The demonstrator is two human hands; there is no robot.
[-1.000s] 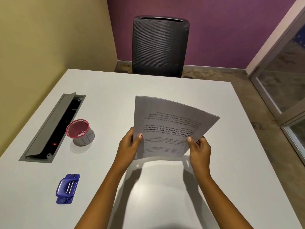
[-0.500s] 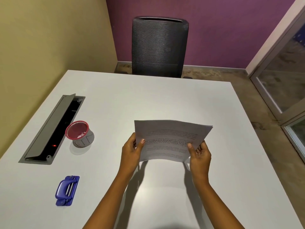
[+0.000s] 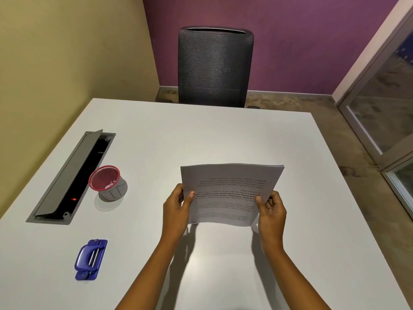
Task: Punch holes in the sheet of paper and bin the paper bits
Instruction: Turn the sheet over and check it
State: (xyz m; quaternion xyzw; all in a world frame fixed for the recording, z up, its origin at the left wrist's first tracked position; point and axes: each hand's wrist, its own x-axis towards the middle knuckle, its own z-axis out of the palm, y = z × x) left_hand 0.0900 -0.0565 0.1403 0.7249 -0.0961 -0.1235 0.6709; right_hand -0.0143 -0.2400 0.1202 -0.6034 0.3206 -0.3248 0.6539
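Note:
A printed sheet of paper [image 3: 230, 189] is folded over on itself and held just above the white table [image 3: 201, 135], its text upside down to me. My left hand [image 3: 177, 205] pinches its left edge and my right hand [image 3: 271, 209] pinches its right edge. A blue hole punch [image 3: 90, 259] lies on the table at the front left, well apart from both hands. Behind the punch stands a small red mesh bin [image 3: 105, 177] on a grey base, with some paper bits inside.
A grey cable tray [image 3: 71, 177] with its lid raised is set into the table along the left side. A black mesh chair [image 3: 214, 66] stands behind the table's far edge. A glass door [image 3: 384, 113] is at the right.
The sheet's far half has come down from standing nearly upright to lying folded over the near half. Both hands kept their grip at the edges.

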